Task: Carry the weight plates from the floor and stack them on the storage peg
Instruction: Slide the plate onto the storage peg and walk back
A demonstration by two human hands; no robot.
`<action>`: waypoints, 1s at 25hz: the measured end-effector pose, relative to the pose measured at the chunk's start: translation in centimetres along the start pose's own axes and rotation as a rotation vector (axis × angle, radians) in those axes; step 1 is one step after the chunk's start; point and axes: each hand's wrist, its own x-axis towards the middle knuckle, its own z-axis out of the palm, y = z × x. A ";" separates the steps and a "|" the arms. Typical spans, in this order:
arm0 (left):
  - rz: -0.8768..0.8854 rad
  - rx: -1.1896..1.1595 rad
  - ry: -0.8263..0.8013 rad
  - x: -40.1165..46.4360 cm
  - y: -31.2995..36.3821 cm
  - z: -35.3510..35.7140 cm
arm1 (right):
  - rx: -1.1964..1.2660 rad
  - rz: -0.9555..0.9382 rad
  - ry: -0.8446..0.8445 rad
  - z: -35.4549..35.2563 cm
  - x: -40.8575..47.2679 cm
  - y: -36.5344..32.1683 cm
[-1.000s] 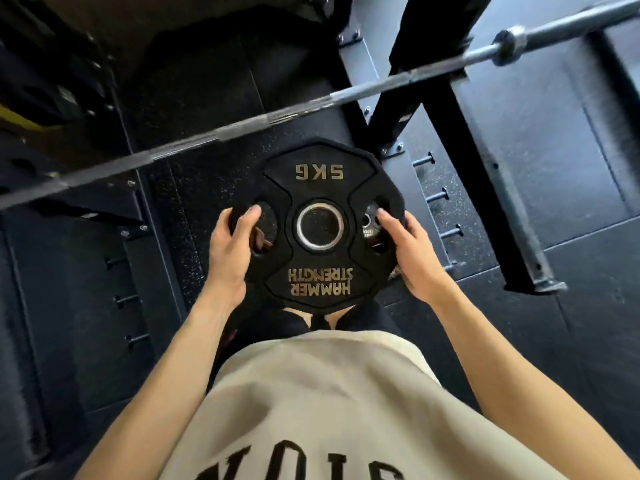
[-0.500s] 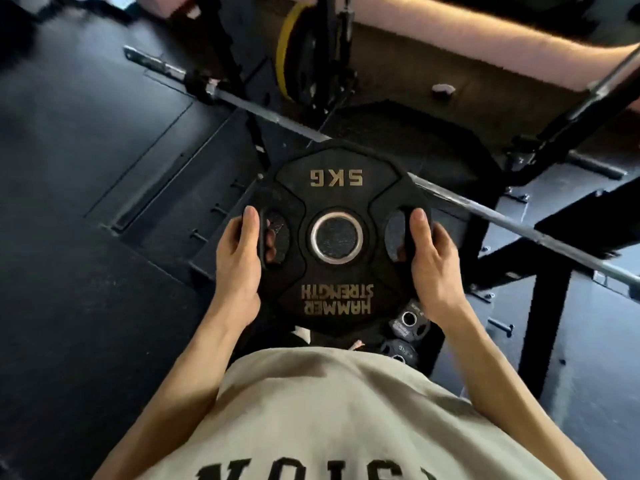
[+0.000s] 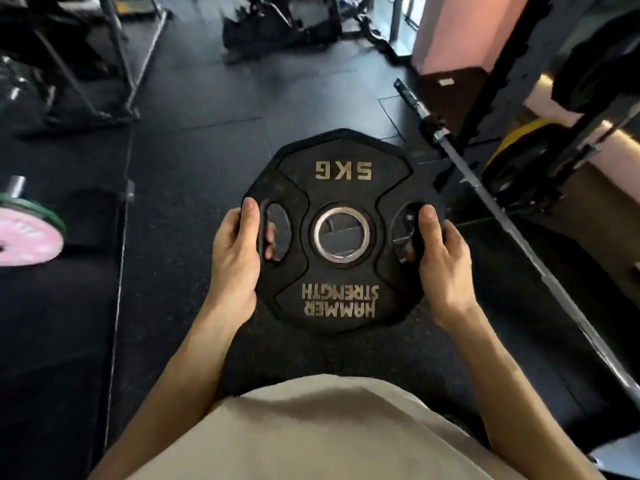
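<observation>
Dark rubber gym flooring (image 3: 194, 157), laid in large tiles with visible seams, stretches beneath the left hand (image 3: 235, 261) and right hand (image 3: 445, 265). Far to the left of the left hand, a pink plate with a green edge (image 3: 27, 233) lies at the frame's border. To the right of the right hand, a steel barbell (image 3: 512, 233) runs diagonally. Beyond both hands, dark exercise machines (image 3: 280, 29) stand on the floor, blurred.
</observation>
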 end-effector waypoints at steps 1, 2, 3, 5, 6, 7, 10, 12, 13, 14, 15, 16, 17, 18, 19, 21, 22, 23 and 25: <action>0.036 -0.002 0.023 0.5 0.6 -2.6 | -0.004 -0.019 -0.035 2.6 -0.4 -0.4; 0.069 -0.004 0.042 1.1 1.2 -5.2 | -0.006 -0.040 -0.067 5.3 -0.9 -0.7; 0.097 0.001 0.053 1.7 1.8 -7.5 | -0.007 -0.050 -0.085 7.7 -1.3 -1.1; 0.140 0.012 0.085 2.8 3.0 -12.2 | 0.015 -0.065 -0.118 12.5 -2.5 -1.5; 0.160 0.013 0.108 3.4 3.7 -14.5 | 0.025 -0.074 -0.147 15.0 -3.0 -1.9; 0.173 0.015 0.131 4.0 4.3 -16.6 | 0.027 -0.084 -0.173 17.3 -3.5 -2.3; 0.177 -0.007 0.176 6.2 5.9 -22.0 | 0.020 -0.104 -0.230 23.5 -4.1 -3.4; 0.167 -0.030 0.185 7.7 6.5 -24.3 | 0.030 -0.103 -0.258 26.5 -3.8 -3.7; 0.162 -0.041 0.191 8.7 6.7 -25.3 | 0.047 -0.093 -0.280 28.1 -3.3 -3.9; 0.153 -0.051 0.201 9.8 6.9 -26.1 | 0.062 -0.082 -0.298 29.6 -2.6 -4.0; 0.138 -0.062 0.214 11.0 7.0 -26.8 | 0.067 -0.077 -0.312 31.2 -1.9 -4.1; 0.120 -0.074 0.228 12.5 7.1 -27.3 | 0.059 -0.075 -0.322 32.7 -0.9 -4.2; 0.104 -0.083 0.241 14.1 7.3 -27.7 | 0.050 -0.068 -0.330 34.2 0.3 -4.3; 0.094 -0.087 0.251 15.9 7.4 -28.0 | 0.052 -0.060 -0.339 35.7 1.6 -4.3; 0.087 -0.088 0.258 17.6 7.6 -28.2 | 0.064 -0.055 -0.350 37.0 2.9 -4.2; 0.085 -0.081 0.260 21.7 8.0 -28.3 | 0.083 -0.043 -0.371 40.0 6.1 -4.1; 0.087 -0.074 0.263 24.2 8.2 -28.3 | 0.091 -0.031 -0.381 41.7 8.1 -4.1; 0.078 -0.072 0.273 26.6 8.5 -28.0 | 0.095 -0.011 -0.388 43.2 10.3 -4.3; 0.055 -0.069 0.290 31.7 9.4 -27.3 | 0.088 0.019 -0.390 46.1 14.6 -5.0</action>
